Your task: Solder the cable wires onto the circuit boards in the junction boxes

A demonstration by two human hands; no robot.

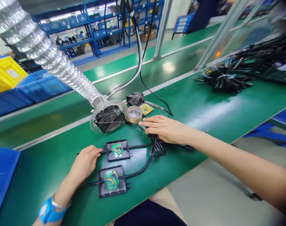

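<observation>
My left hand (86, 161), with a blue wrist strap (51, 211) on its wrist, pinches the black cable (103, 152) at the left side of the upper black plastic box (128, 153). Inside that open box lies a green circuit board (117, 151) with coloured wires. A second open box (100, 190), nearer me, holds a similar board (111, 180). Cables run right from both boxes into a black cable bundle (158, 147). Over the bundle my right hand (163, 128) reaches with fingers stretched out, its fingertips beside a small round pot (134, 116) of silvery material.
A fume extractor fan (110, 120) hangs from a silver duct (51, 58) behind the boxes. Beside the pot are a soldering iron (152, 104) in its stand (134, 98) and a yellow sponge (146, 109). Cable bundles (227, 80) lie at the right back; a blue bin (4, 175) stands left.
</observation>
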